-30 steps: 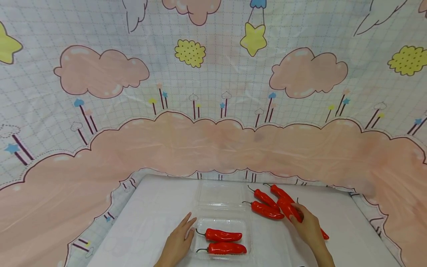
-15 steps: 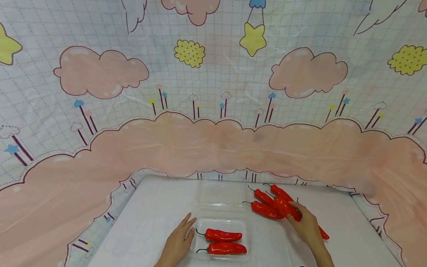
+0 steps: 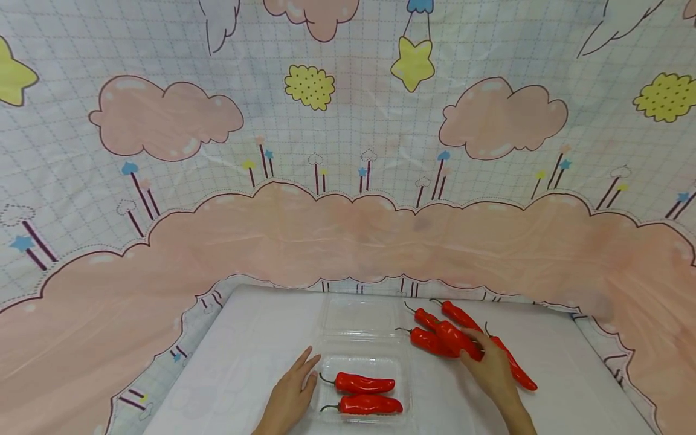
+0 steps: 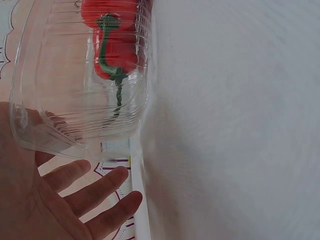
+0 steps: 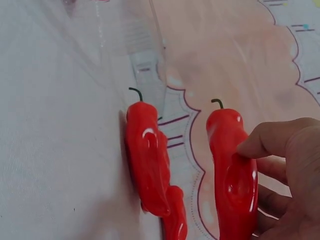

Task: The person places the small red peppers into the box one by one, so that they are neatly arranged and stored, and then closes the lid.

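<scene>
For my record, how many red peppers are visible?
7: two peppers in the clear tray, one in the right hand; on the table, two left of that hand, one beyond, one right. Another could be hidden.

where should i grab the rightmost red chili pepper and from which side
Probably mid-body, pinched across its width from above and the right. The rightmost red chili pepper lies slanted and tapers toward its near end, while the right hand, holding another red chili pepper, crowds its left side.
</scene>
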`<state>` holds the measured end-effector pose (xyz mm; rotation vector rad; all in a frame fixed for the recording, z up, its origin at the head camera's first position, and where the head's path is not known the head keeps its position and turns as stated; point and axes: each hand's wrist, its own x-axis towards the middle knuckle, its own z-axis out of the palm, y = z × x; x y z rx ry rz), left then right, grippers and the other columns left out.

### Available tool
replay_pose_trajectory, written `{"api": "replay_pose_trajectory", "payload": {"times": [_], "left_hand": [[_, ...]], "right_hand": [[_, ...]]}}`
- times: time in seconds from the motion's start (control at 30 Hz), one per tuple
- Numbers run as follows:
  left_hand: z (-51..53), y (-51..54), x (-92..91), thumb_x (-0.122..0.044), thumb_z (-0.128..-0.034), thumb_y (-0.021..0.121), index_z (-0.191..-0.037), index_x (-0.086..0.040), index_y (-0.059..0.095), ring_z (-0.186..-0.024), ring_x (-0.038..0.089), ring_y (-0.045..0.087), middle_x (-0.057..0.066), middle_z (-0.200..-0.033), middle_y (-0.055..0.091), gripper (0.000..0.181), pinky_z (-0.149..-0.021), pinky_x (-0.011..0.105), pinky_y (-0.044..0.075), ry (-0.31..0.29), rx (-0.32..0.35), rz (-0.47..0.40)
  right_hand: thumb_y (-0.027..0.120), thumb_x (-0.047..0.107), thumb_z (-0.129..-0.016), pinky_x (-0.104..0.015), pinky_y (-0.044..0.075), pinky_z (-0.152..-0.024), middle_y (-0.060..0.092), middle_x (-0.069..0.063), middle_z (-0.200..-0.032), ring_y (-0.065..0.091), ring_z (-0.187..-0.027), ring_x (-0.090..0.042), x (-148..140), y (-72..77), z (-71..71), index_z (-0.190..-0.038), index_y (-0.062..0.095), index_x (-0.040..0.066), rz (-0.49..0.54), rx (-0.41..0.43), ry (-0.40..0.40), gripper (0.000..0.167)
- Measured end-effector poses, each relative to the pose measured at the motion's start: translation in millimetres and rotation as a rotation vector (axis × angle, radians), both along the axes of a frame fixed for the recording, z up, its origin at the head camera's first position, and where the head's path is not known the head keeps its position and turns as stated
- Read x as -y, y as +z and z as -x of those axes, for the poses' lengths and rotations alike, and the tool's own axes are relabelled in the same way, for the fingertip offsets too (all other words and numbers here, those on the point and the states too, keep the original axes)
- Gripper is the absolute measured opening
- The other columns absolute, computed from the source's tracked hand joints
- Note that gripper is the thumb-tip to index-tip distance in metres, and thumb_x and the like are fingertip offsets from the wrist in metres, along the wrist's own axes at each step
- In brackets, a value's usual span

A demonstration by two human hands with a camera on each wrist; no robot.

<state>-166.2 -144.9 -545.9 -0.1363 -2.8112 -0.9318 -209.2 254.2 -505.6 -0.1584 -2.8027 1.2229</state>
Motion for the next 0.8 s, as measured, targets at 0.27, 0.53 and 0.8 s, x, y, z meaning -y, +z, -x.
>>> {"api": "replay_pose_trajectory", "payload": {"times": [0.27, 0.53, 0.8], "left_hand": [[-0.3, -0.2, -0.2, -0.017, -0.0970, 0.059, -0.132, -0.015, 0.063, -0.121, 0.034, 0.061, 0.007, -0.150, 0.050, 0.036, -0.095, 0.055, 0.051, 0.003, -0.003, -0.001], [-0.2, 0.5, -0.4, -0.017, -0.0970, 0.059, -0.132, -0.014, 0.062, -0.120, 0.035, 0.062, 0.008, -0.150, 0.050, 0.036, -0.095, 0.056, 0.051, 0.001, -0.015, -0.003], [-0.9, 0.7, 0.1, -0.016, -0.0971, 0.058, -0.132, -0.013, 0.062, -0.121, 0.035, 0.061, 0.008, -0.150, 0.050, 0.036, -0.095, 0.056, 0.051, 0.000, -0.019, -0.010]], "right_hand": [[0.066, 0.014, -0.090, -0.059, 0.047, -0.101, 0.059, -0.018, -0.134, 0.052, -0.121, -0.036, 8, -2.6, -0.2, -0.139, 0.053, 0.011, 0.014, -0.009, 0.012, 0.051], [0.067, 0.015, -0.090, -0.057, 0.048, -0.101, 0.060, -0.017, -0.133, 0.054, -0.121, -0.035, 16, 2.6, -1.2, -0.139, 0.054, 0.011, 0.036, -0.012, 0.022, 0.051], [0.067, 0.012, -0.090, -0.056, 0.048, -0.102, 0.061, -0.014, -0.133, 0.055, -0.121, -0.033, 26, 6.3, -1.7, -0.137, 0.056, 0.012, 0.060, -0.053, 0.047, 0.048]]}}
